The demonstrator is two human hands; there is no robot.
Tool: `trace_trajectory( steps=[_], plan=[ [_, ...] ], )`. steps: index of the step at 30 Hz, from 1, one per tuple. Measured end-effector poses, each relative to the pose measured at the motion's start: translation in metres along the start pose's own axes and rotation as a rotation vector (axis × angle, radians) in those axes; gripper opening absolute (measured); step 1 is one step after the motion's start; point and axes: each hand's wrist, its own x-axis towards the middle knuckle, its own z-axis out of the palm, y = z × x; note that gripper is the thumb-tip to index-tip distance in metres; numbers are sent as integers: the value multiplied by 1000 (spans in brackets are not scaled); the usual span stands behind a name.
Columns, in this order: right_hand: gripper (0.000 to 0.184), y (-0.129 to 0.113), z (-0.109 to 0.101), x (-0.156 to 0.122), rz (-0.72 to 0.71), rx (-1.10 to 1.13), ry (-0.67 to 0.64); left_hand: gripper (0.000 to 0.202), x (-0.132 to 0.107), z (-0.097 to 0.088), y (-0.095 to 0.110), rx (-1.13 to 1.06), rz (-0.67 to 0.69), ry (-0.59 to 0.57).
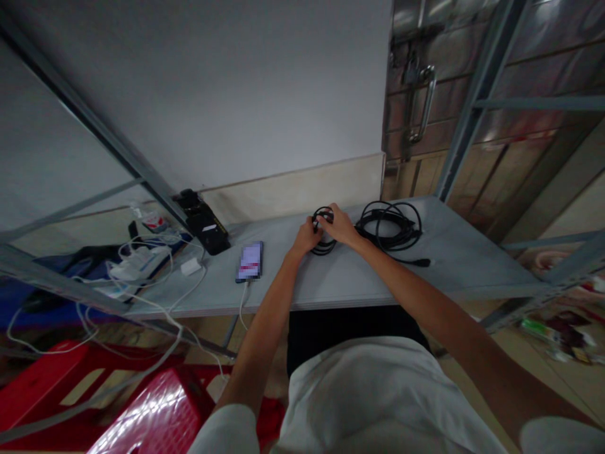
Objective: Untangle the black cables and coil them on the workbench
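Observation:
A small coil of black cable [323,251] is on the grey shelf in front of me, between my two hands. My left hand [308,237] is closed around the left side of this coil. From the right, my right hand [339,226] grips the upper part, its fingers bent over the loops. Parts of the coil are hidden behind the fingers. Just right of my right hand lies a larger coil of black cable [411,232], its plug end [422,262] pointing right toward the shelf's front.
Left of my hands, a phone [249,261] lies with a white cable plugged in. Farther left are a black box [208,231], a white adapter [191,267] and a white power strip [137,265] with tangled cords. Metal uprights [482,101] frame the shelf [463,252]. Red stools [155,410] stand below left.

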Motion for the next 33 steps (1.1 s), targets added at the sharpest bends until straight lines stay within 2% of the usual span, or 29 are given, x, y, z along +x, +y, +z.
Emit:
trace_trajectory(
  steps=[14, 33],
  plan=[
    [33, -3, -2, -2, 13, 7, -6, 27, 0, -1, 0, 2, 31, 3],
    [29, -8, -6, -4, 10, -21, -18, 36, -2, -4, 8, -51, -8, 0]
  ],
)
